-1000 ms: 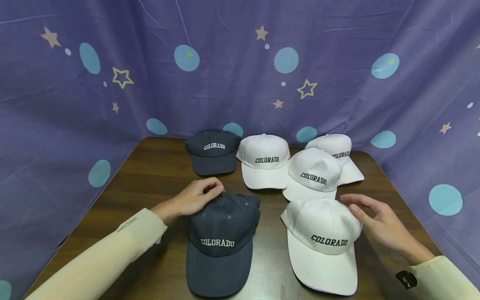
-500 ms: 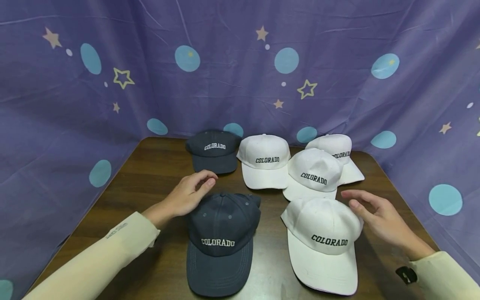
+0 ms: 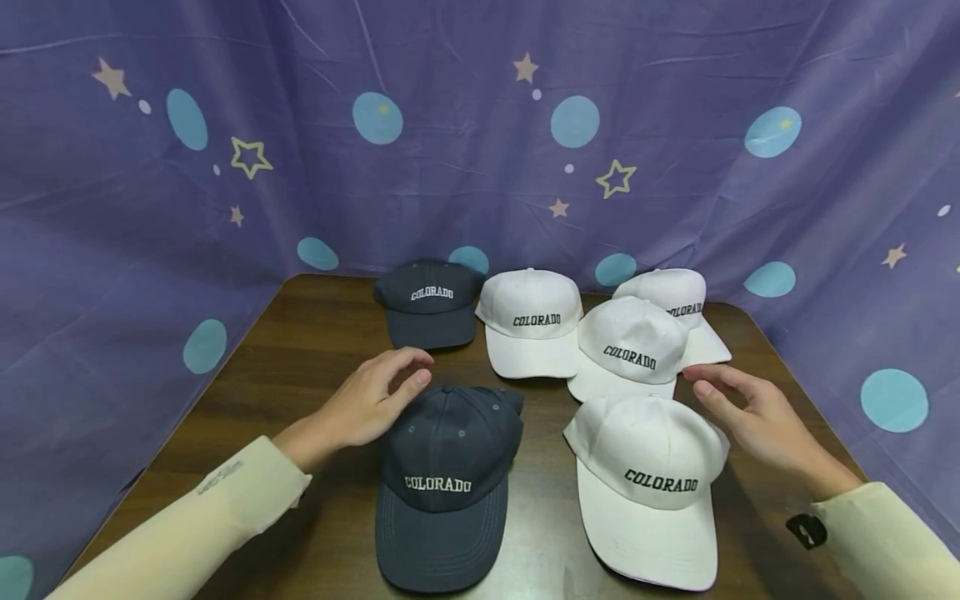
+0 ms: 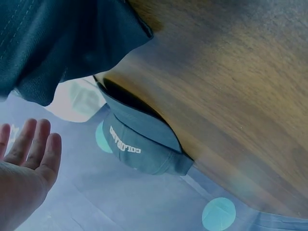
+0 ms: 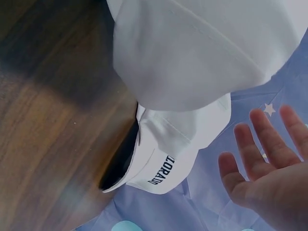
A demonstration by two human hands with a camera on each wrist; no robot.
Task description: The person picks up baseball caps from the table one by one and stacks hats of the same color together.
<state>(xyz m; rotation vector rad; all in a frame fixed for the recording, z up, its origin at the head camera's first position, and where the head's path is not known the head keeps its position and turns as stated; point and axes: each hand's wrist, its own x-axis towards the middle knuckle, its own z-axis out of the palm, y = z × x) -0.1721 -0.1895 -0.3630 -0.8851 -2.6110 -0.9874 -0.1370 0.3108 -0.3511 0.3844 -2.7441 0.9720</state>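
Close to me on the left sits a navy baseball cap (image 3: 448,450), lettered COLORADO in white. My left hand (image 3: 367,404) hovers by the back left of its crown, fingers loosely bent, holding nothing. To the right is a white baseball cap (image 3: 648,467) with black COLORADO lettering. Beside the back right of that cap is my right hand (image 3: 761,421), fingers relaxed and nothing in them. In the left wrist view the left hand (image 4: 24,173) is apart from the navy cap (image 4: 67,43). Likewise, the right hand (image 5: 269,173) is apart from the white cap (image 5: 197,53) in the right wrist view.
Behind stand another navy cap (image 3: 431,304), a white cap (image 3: 529,325), a second white cap (image 3: 632,346) and a third (image 3: 667,292) partly hidden by it. All rest on a brown wooden table (image 3: 300,333). A purple curtain (image 3: 465,192) with stars hangs beyond.
My left hand has let go of the top of the near navy cap and moved a little left. The right hand has shifted slightly away from me. The caps have stayed put.
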